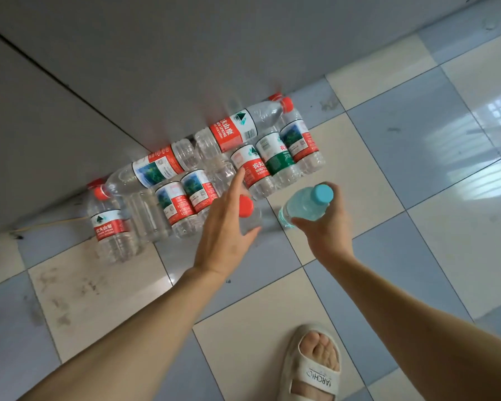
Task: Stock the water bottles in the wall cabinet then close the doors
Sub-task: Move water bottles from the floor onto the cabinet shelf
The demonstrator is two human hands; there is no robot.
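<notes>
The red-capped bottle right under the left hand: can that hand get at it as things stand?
Probably yes. The left hand is open right over the red-capped bottle, fingers spread, with nothing between them. The right hand is beside it, holding the blue-capped bottle.

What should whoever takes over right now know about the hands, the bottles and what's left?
Right hand grips a blue-capped bottle. Left hand is open, reaching for a red-capped bottle. The remaining water bottles stand or lie on the tiled floor against the grey wall. The cabinet is out of view. Nothing visibly stocked yet; left: carry the bottles up, shelve them, close the doors.
</notes>
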